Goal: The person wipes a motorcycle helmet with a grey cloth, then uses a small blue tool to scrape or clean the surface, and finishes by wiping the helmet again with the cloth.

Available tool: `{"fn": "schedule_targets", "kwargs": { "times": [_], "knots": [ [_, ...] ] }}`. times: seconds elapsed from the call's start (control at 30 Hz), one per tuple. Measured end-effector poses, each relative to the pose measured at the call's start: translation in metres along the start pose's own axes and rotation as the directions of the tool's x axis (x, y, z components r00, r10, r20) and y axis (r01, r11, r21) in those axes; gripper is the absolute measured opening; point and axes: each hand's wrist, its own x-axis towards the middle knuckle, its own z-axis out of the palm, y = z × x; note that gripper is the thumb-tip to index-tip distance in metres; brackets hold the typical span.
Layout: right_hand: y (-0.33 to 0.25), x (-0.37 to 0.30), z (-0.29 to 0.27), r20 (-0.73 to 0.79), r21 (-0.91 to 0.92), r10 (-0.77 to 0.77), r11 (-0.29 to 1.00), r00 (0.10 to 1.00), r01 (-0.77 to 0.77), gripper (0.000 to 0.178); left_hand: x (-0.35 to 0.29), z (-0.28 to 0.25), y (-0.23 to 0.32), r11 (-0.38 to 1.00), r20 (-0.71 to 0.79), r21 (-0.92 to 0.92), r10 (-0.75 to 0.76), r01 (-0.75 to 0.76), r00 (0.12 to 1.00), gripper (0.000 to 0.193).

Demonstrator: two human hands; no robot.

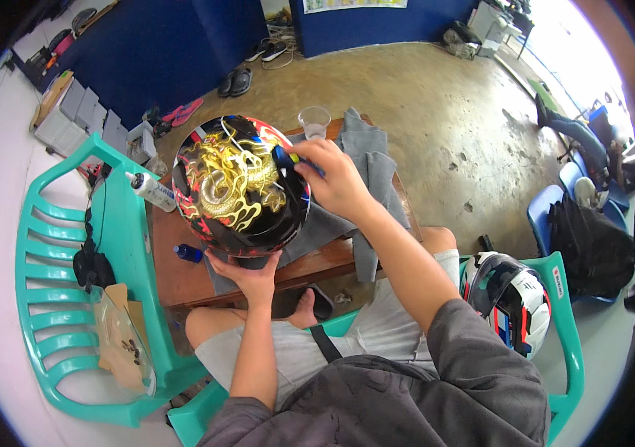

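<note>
A black motorcycle helmet (258, 216) with a gold dragon design and red patches rests on a grey cloth (370, 160) over a wooden table. My left hand (249, 276) cups the helmet's near lower edge, fingers curled under the rim. At the helmet's right side, my right hand (332, 175) is closed round a small blue tool (282, 157), its end against the shell. Its exact kind is hard to make out because my fingers cover part of it. Beyond the helmet stands a clear plastic cup (314, 121).
Left of the helmet are a white bottle (152, 191) and a small blue bottle (188, 253). A green plastic chair (53, 279) at left holds a clear visor (120, 339) on cardboard. Another white helmet (507, 298) sits at my right. The brown table edge (183, 296) is near my knees.
</note>
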Motion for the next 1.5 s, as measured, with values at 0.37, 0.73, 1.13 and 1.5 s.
{"fn": "schedule_targets", "kwargs": {
  "times": [0.37,0.73,1.13,1.5],
  "knots": [
    [-0.026,-0.041,0.019,-0.138,-0.079,-0.066,0.995,0.988,0.056,0.027,0.001,-0.001,0.004,0.994,0.055,0.031,0.101,-0.103,0.993,0.152],
    [0.039,-0.042,0.034,-0.080,0.545,0.685,0.638,0.725,-0.543,0.032,-0.009,0.001,-0.010,0.975,0.097,-0.187,-0.106,0.123,0.990,0.143],
    [0.033,-0.044,0.042,-0.126,0.473,0.720,0.648,0.682,-0.597,0.030,-0.011,-0.006,-0.015,0.980,0.125,-0.102,-0.157,0.170,0.980,0.140],
    [0.007,-0.062,0.053,-0.265,0.428,0.423,0.857,0.867,-0.287,0.028,-0.010,-0.006,-0.012,0.976,0.108,-0.065,-0.202,0.210,0.973,0.112]
  ]
}}
